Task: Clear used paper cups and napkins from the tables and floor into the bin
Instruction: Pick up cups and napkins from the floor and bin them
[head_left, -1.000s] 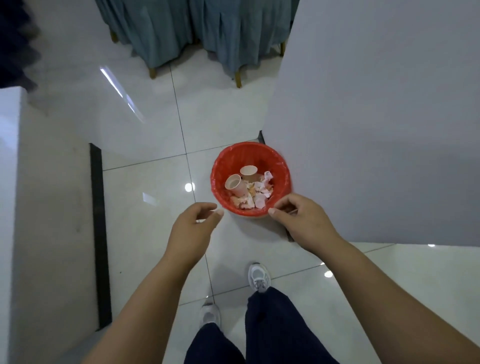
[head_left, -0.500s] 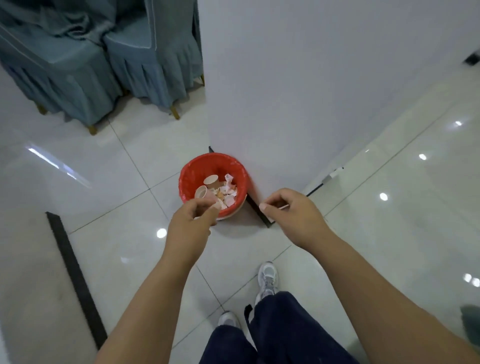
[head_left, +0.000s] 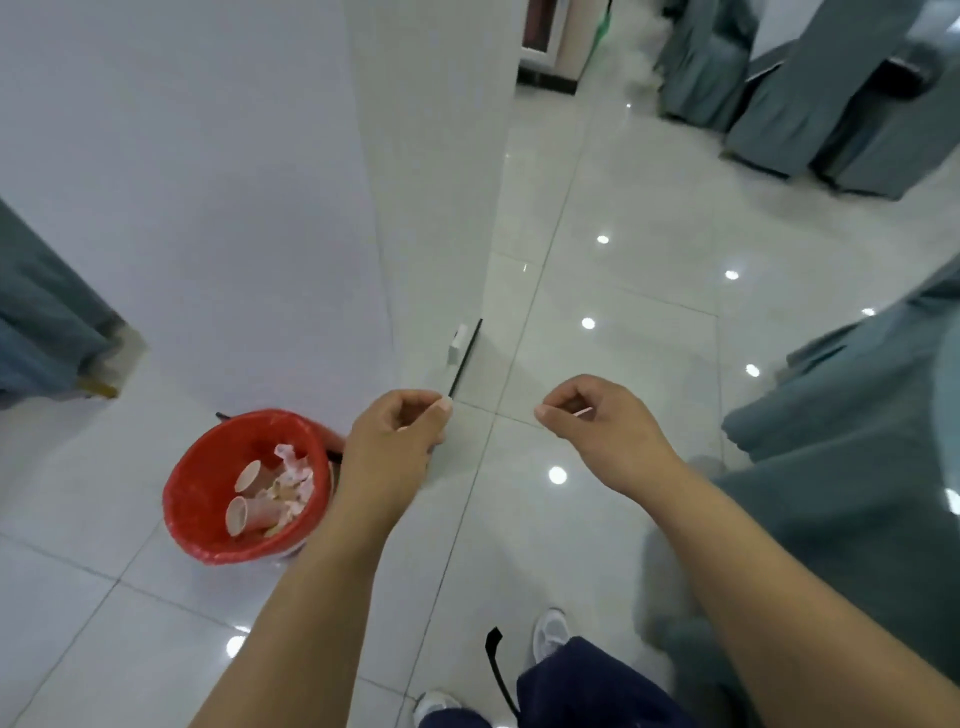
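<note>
1. The round red plastic-lined bin stands on the glossy white tiled floor at the foot of a white wall panel, low and to the person's left.
2. The task's things are inside it: used white paper cups and crumpled pinkish napkins.
3. The left hand hangs beside the bin's right rim. The right hand is well apart from the bin. Each grip is released, with fingers loosely curled and nothing visibly held.
4. Change: half a second ago the bin lay straight ahead, just beyond both hands. It now sits off to the left, and the view has swung right toward open floor and grey-blue draped furniture.
5. Judgement: this deposit appears complete, and the person is probably turning away to collect more. No further litter is in view, so overall progress cannot be rated.
</note>
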